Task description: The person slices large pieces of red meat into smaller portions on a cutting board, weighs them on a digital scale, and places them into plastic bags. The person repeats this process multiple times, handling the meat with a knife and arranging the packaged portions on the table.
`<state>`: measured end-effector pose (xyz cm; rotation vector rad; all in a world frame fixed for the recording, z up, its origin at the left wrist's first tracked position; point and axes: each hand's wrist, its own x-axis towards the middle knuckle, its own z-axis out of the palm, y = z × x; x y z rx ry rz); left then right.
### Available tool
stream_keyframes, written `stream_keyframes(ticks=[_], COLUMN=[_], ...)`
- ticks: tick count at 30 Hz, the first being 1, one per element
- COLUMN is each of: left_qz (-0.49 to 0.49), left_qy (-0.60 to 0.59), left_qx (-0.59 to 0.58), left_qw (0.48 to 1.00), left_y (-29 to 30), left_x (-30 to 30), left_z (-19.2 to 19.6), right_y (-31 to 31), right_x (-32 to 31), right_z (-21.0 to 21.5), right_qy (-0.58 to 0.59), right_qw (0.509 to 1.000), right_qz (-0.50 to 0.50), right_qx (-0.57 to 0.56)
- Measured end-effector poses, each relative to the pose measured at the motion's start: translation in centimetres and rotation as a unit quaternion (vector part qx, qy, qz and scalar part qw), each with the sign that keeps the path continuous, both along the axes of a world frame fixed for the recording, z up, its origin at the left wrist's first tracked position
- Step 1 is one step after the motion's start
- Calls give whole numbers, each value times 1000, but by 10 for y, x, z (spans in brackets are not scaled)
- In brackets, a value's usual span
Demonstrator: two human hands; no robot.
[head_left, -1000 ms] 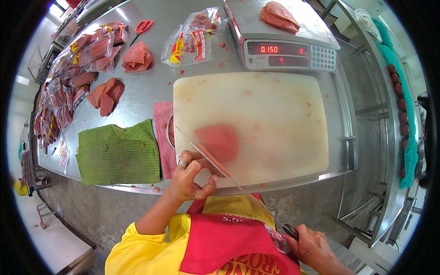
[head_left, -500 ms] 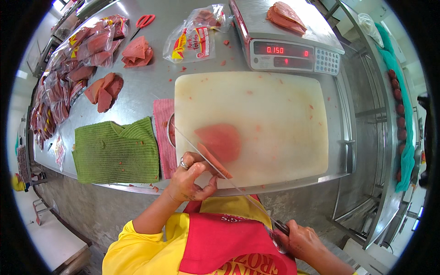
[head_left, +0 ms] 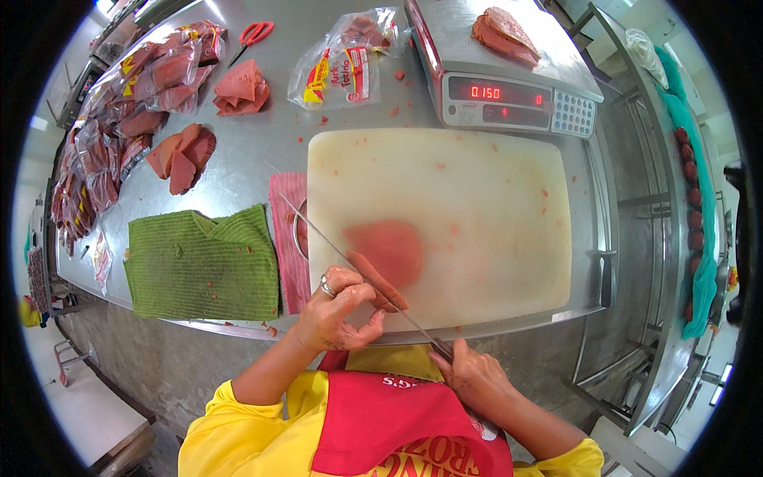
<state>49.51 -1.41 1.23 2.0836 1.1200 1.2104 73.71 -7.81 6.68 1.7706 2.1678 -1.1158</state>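
Near the front left of a white cutting board (head_left: 493, 215), my left hand (head_left: 338, 314) is closed round the near side of a block of pink processed meat (head_left: 389, 292). My right hand (head_left: 481, 378) grips the dark handle of a long, thin-bladed knife (head_left: 440, 347) at the table's front edge. Its blade slants up to the left, against the meat beside my left fingers; how deep it sits in the meat I cannot tell. Flat on the board, just beyond the blade, lies a rounded pink slice of meat (head_left: 393, 250).
A green cloth (head_left: 203, 266) and a pink cloth (head_left: 292, 270) lie left of the board. Beyond are meat piles (head_left: 183, 159), red-handled scissors (head_left: 256, 32), an open plastic package (head_left: 338, 67) and packaged meat (head_left: 95, 151). A lit scale (head_left: 517, 103) bearing meat slices (head_left: 505, 36) stands behind.
My right hand has moved up and left, toward the board, pushing the knife farther past the meat so its tip reaches farther up-left. My left hand keeps its hold on the meat.
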Motion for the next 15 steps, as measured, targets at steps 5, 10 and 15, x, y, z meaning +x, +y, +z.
stream_keyframes(ticks=[5,10,15], left_qz=[9,28,11], left_qy=[25,85,228], left_qx=[21,22,-11], left_qw=[999,996,973], left_y=[-2,0,50], left_x=[-2,-8,-3], left_z=[1,-1,27], right_y=[38,61,34], right_x=[-26,-5,51], right_z=[-9,29,57], right_qy=[35,120,121], right_qw=[998,972,963], right_qz=[-9,-114,-219], right_qx=[-49,-166,-101])
